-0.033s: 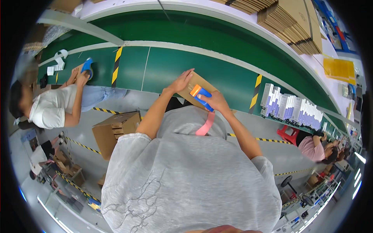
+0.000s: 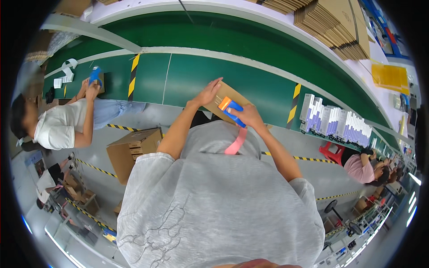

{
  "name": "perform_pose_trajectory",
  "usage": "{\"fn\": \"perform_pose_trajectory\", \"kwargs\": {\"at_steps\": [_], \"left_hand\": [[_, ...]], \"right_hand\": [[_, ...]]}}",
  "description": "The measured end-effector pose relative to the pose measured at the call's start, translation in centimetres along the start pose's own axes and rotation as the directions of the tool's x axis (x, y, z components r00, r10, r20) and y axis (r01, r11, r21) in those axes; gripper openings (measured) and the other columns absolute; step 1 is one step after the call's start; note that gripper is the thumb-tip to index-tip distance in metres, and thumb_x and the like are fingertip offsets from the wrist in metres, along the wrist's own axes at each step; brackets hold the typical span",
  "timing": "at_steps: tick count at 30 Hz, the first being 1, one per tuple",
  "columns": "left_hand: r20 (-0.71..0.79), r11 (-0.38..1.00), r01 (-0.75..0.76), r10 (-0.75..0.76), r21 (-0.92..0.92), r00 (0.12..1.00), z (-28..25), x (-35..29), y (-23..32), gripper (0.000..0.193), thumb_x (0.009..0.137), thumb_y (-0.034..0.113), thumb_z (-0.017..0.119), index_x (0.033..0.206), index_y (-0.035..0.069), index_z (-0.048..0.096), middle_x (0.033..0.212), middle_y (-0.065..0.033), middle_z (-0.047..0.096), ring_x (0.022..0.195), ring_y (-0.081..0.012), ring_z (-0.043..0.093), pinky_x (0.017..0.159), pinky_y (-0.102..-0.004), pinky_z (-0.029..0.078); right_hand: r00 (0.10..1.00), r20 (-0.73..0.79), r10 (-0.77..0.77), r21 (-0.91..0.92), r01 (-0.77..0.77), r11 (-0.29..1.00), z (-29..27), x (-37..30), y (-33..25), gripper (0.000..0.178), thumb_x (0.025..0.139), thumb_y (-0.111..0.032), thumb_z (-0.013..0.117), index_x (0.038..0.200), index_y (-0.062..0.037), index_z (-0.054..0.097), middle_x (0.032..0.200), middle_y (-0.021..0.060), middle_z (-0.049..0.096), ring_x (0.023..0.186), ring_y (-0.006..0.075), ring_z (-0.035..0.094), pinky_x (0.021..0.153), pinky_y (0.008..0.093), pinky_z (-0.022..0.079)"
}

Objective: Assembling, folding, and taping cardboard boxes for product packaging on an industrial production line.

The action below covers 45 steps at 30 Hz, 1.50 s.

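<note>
Head: tape dispenser (image 2: 231, 110) in right hand (image 2: 248, 117).

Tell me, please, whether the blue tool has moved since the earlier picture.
No. The blue tool lies at the same spot on the cardboard box, equally far from the yellow-black stripe beside it.

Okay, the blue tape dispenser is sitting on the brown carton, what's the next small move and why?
Probably draw the blue tape dispenser along the top of the brown carton toward the body. The right hand grips it with its orange end on the carton, while the left hand lies flat on the carton's far side, steadying it on the green belt.
</note>
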<state>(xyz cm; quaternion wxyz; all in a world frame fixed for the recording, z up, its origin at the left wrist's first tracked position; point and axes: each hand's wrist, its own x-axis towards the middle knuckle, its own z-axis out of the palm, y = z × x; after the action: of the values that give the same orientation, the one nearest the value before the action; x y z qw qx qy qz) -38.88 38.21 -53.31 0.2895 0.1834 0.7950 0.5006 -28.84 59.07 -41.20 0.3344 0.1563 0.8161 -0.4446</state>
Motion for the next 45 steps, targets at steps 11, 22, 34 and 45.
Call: {"fn": "perform_pose_trajectory", "kwargs": {"at_steps": [11,22,34,45], "left_hand": [[0.064,0.997,0.072,-0.071,-0.01,0.995,-0.6,0.2,1.4,0.053,0.105,0.038,0.027,0.15,0.01,0.029,0.153,-0.0153,0.033,0.143,-0.0302,0.029,0.117,-0.036,0.02],[0.057,0.991,0.132,-0.133,0.013,0.99,0.9,0.5,2.0,0.06,0.104,0.047,0.016,0.152,0.012,0.027,0.154,-0.0136,0.032,0.143,-0.03,0.028,0.117,-0.0355,0.02],[0.234,0.568,0.467,-0.436,-0.677,0.869,2.1,-1.9,-4.6,0.075,0.099,0.064,0.022,0.148,0.009,0.035,0.144,-0.0105,0.046,0.129,-0.026,0.048,0.107,-0.0392,0.039],[-0.016,0.745,0.302,-0.387,-0.595,0.922,-3.0,-5.9,1.8,0.052,0.098,0.035,0.055,0.138,0.002,0.045,0.13,-0.0075,0.057,0.116,-0.0187,0.056,0.098,-0.035,0.045]], "right_hand": [[0.971,-0.06,0.233,-0.209,-0.241,0.948,-6.4,-7.7,9.9,0.07,0.069,-0.067,0.069,0.074,0.0022,0.069,0.077,0.0218,0.068,0.077,0.0343,0.069,0.069,0.0395,0.053],[0.958,-0.211,0.195,-0.345,-0.259,0.902,-2.5,-4.7,11.8,0.073,0.07,-0.071,0.065,0.079,0.0011,0.07,0.08,0.0193,0.069,0.078,0.0334,0.069,0.07,0.0435,0.054],[0.839,-0.466,0.28,-0.364,-0.47,0.804,8.7,0.7,12.5,0.016,0.082,-0.023,0.061,0.085,-0.0116,0.073,0.083,0.009,0.072,0.077,0.0265,0.07,0.062,0.0398,0.052],[0.783,-0.601,-0.158,-0.387,-0.113,0.915,5.5,7.7,16.3,0.031,0.079,-0.019,0.064,0.101,0.0016,0.058,0.09,0.0198,0.066,0.089,0.0321,0.066,0.084,0.0446,0.048]]}}
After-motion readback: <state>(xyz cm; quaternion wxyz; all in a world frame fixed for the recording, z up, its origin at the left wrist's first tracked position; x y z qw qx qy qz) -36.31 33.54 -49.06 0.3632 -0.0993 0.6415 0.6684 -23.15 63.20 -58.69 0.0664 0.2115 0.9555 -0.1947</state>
